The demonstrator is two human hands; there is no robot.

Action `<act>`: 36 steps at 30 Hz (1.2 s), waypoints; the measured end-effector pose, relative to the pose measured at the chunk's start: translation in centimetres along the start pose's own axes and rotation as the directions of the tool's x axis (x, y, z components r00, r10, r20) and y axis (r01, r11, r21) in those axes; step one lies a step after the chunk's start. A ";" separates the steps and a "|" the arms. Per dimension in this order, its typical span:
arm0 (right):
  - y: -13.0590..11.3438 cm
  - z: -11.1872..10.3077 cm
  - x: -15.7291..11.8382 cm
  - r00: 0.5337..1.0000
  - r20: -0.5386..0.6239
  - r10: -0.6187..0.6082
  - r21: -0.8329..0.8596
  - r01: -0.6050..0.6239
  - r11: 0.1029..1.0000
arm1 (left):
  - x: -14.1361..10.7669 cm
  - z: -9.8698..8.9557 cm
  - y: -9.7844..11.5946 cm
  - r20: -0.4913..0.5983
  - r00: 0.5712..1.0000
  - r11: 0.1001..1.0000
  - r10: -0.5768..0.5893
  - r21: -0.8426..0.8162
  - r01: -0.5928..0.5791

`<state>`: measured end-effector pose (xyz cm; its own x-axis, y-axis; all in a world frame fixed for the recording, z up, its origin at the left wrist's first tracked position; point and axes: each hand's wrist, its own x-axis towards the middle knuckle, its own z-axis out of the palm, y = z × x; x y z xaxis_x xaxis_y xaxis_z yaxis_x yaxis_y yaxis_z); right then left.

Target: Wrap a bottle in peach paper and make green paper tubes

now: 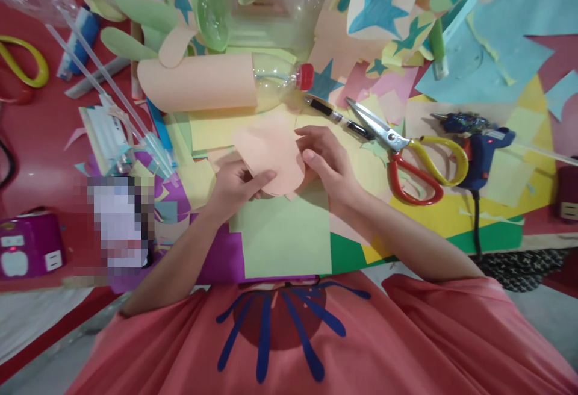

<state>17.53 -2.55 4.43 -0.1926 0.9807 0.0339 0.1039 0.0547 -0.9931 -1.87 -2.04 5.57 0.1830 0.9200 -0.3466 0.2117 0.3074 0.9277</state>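
Note:
A peach paper cutout (276,157) with a rounded lower end is held up over the table's middle. My left hand (238,187) pinches its lower left side, thumb on top and fingers underneath. At its right edge is my right hand (327,160), fingers curved and thumb close to the paper; whether it grips the edge is hard to tell. Beneath lie pale green and yellow sheets (286,238). Just beyond the hands, a clear bottle with a red cap, wrapped in peach paper (198,83), rests on its side. Scissors (397,148) with red and yellow handles lie right of my right hand.
A blue glue gun (485,154) with its cord lies at the right. A black pen (338,118) is beside the scissors. Glue sticks (112,82), a purple box (31,244) and yellow-handled scissors (36,64) are at the left. Star cutouts (378,9) and bottles fill the back.

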 end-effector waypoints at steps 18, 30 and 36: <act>1.0 -1.1 0.4 0.978 -0.108 -0.178 -0.106 0.167 0.980 | 0.7 0.4 -0.6 0.107 0.994 0.986 -0.022 0.168 0.004; 1.1 -1.6 0.8 0.969 -0.023 -0.245 -0.004 0.245 0.970 | 0.8 0.1 -1.3 0.146 0.968 0.909 0.203 0.338 -0.242; 1.6 -1.3 1.0 0.988 -0.076 -0.133 0.069 0.138 0.988 | 1.1 0.2 -1.2 0.049 0.938 0.921 0.342 0.179 -0.345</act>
<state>18.81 -1.25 3.08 -0.1295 0.9762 0.1739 0.0089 0.1765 -0.9843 -1.76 -1.42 4.06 0.2908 0.9567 -0.0148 0.3043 -0.0778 0.9494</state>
